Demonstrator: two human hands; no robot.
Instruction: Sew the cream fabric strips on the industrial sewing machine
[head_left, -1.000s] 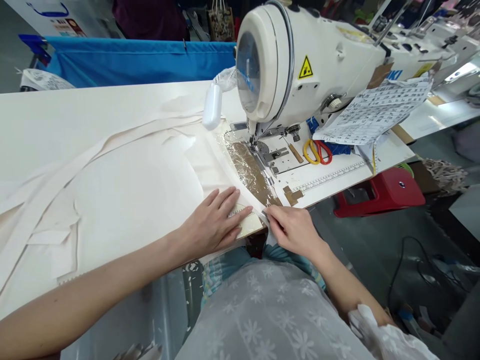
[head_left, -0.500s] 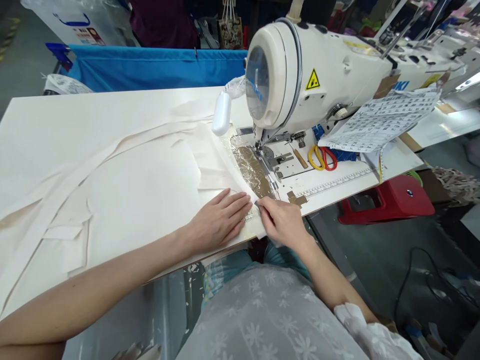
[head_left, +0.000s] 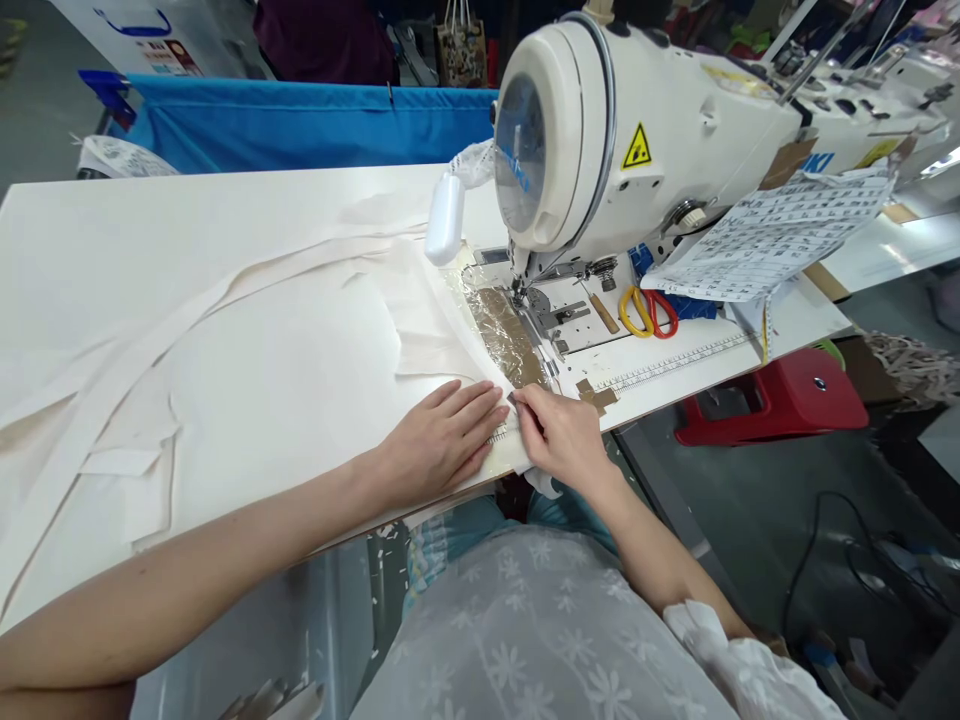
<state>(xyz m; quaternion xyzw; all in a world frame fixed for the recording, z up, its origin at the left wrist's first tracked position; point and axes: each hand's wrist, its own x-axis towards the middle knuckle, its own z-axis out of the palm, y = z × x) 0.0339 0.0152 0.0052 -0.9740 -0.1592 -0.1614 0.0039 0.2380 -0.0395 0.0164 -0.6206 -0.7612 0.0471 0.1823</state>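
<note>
My left hand (head_left: 448,438) lies flat, fingers stretched out, on the pale cream fabric (head_left: 431,340) at the table's front edge. Close beside it, my right hand (head_left: 561,432) is closed in a pinch at the fabric's edge. A small dark grey tip shows at its thumb and forefinger; the rest of that thing is hidden. A bit of whitish cloth hangs below this hand over the table edge. From my hands the fabric runs back beside the sewing machine (head_left: 667,130), left of its needle area. Long cream strips (head_left: 225,300) curve away to the left across the white table (head_left: 300,370).
Right of the needle lie scissors (head_left: 651,312) with yellow and red handles and a wooden-handled tool (head_left: 604,314). A printed sheet (head_left: 780,240) hangs from the machine. Behind the table is a blue cloth trough (head_left: 315,125). A red stool (head_left: 780,395) stands at right.
The view has shifted slightly. Both hands keep nearly the same place on the fabric. Slightly more whitish cloth shows below my right hand.
</note>
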